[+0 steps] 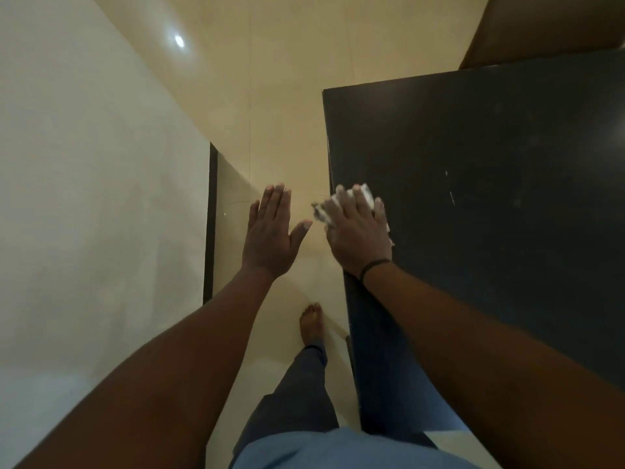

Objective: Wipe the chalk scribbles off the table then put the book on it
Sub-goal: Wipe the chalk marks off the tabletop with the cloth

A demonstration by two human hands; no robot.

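At the dark table [490, 198] edge, right hand [358, 231] presses a tissue [367, 194] flat-fingered; left hand [270, 235] hovers spread, empty.

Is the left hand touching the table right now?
Apart. The head view shows the left hand flat and open over the floor, with a strip of floor between it and the table edge. Only the right hand presses the tissue there.
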